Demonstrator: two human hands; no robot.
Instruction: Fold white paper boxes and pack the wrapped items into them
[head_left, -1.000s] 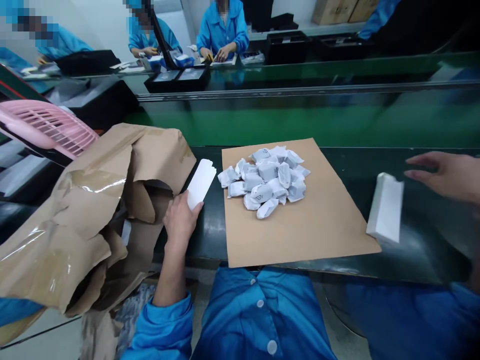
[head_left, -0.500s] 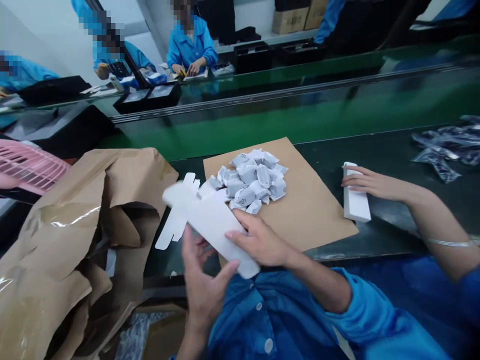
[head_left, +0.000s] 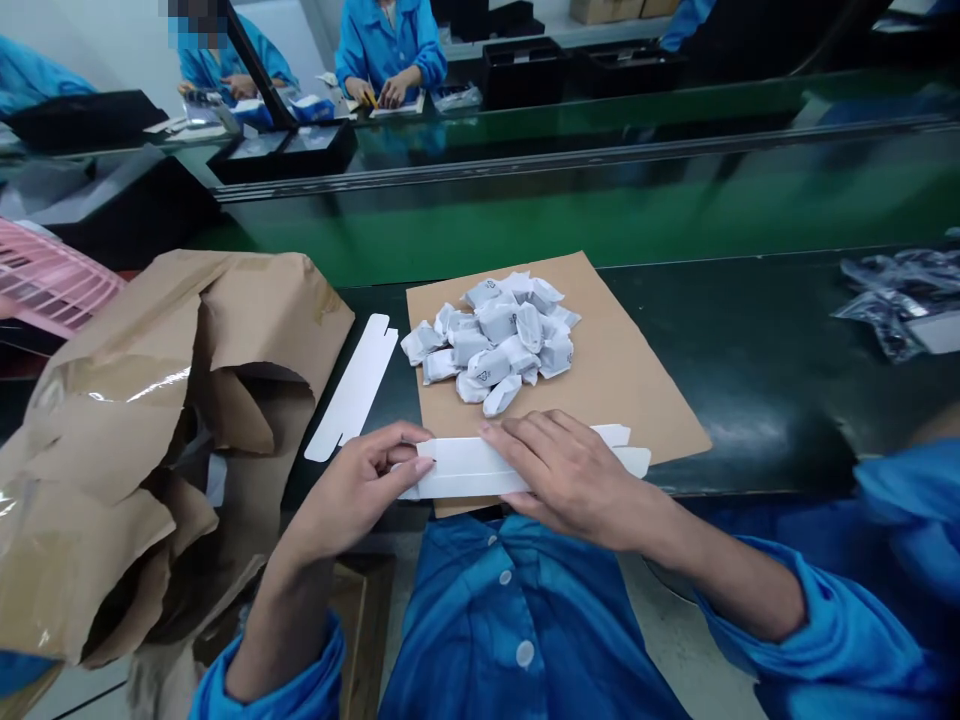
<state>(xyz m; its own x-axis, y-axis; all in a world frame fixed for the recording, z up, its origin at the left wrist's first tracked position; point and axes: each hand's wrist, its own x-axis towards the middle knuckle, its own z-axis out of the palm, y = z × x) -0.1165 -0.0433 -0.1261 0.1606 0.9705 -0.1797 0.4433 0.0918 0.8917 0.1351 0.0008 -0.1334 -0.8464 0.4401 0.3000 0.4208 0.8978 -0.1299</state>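
Observation:
A long white cardboard box [head_left: 465,470], partly unfolded with flaps sticking out at its right end, lies across the front of me between both hands. My left hand [head_left: 360,485] pinches its left end between thumb and fingers. Over its right half lies my right hand [head_left: 574,475], fingers bent on top and thumb on the near side. Just beyond the box, a pile of small white wrapped packets [head_left: 499,345] rests on a brown cardboard sheet [head_left: 637,395]. To the left, a flat white box blank [head_left: 352,390] lies on the dark table.
A large torn brown paper bag [head_left: 150,400] fills the left side, with a pink basket [head_left: 56,275] behind it. Plastic-wrapped items [head_left: 900,290] lie at the right. Past the green conveyor [head_left: 525,215], co-workers in blue sit by black trays [head_left: 289,150].
The white blank in my hands has turned level and been folded into a long box shape. The neighbour's hand and white box at the right have left their place.

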